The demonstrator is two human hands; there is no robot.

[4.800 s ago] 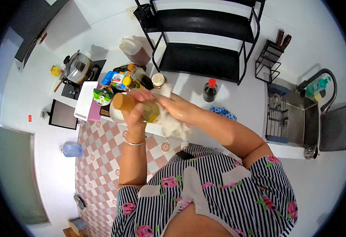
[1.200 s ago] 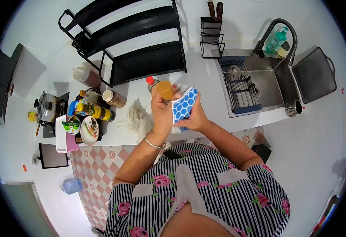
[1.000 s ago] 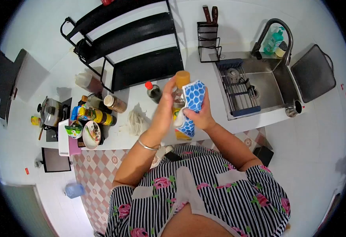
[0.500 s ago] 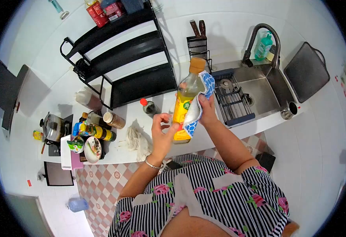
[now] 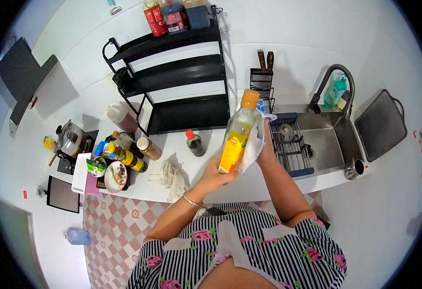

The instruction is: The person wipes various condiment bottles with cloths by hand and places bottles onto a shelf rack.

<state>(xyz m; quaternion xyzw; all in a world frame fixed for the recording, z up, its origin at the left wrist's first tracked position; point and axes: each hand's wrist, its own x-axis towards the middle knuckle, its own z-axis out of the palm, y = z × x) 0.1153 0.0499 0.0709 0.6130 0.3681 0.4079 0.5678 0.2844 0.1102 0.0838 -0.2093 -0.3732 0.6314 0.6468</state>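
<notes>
One held bottle, seemingly one cloth

White rag now down on counter; blue-patterned cloth up against bottle.

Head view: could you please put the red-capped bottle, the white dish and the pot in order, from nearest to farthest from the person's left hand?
From the left hand:
1. Red-capped bottle: on the counter, ahead of the hand and slightly left.
2. White dish: well to the left, near the counter's front edge.
3. Pot: farthest left, beyond the dish.
</notes>
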